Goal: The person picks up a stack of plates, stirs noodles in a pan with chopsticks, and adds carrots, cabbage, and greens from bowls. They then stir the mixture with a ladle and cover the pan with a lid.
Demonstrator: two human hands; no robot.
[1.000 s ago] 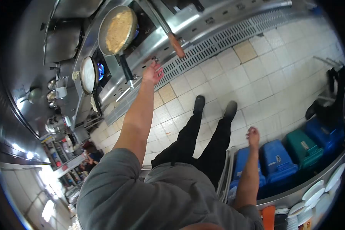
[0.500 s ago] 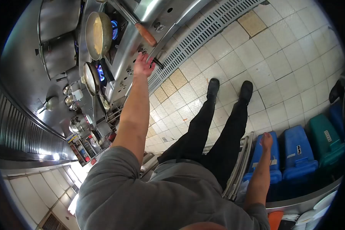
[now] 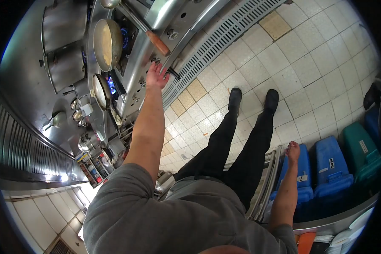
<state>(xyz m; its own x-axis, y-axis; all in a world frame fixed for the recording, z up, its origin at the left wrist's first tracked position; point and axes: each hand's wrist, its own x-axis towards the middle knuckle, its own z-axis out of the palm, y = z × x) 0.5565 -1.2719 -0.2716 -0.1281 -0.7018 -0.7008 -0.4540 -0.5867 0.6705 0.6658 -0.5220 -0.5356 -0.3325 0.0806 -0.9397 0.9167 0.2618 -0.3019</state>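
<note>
At the stove's front panel, my left hand (image 3: 157, 76) reaches out with its fingers apart, just below a control knob (image 3: 155, 60) and beside a black handle (image 3: 173, 73). It holds nothing visible. A pan (image 3: 107, 44) with a flat, pale yellow food (image 3: 107, 44) in it sits on the upper burner. Lower down, a second pan (image 3: 100, 91) rests by a lit blue flame (image 3: 111, 84). My right hand (image 3: 293, 151) hangs above the blue bins with its fingers curled and nothing visible in it.
A wooden-handled tool (image 3: 157, 43) lies across the stove edge. Large metal pots (image 3: 65, 65) and ladles (image 3: 76, 115) are at the left. A floor grate (image 3: 218, 48) runs along the stove. Blue bins (image 3: 331, 163) and a green bin (image 3: 360, 146) stand at the right.
The flame by the upper pan looks smaller and dimmer. My left hand has shifted slightly away from the knob. My right hand's fingers have curled in more and it has risen slightly.
</note>
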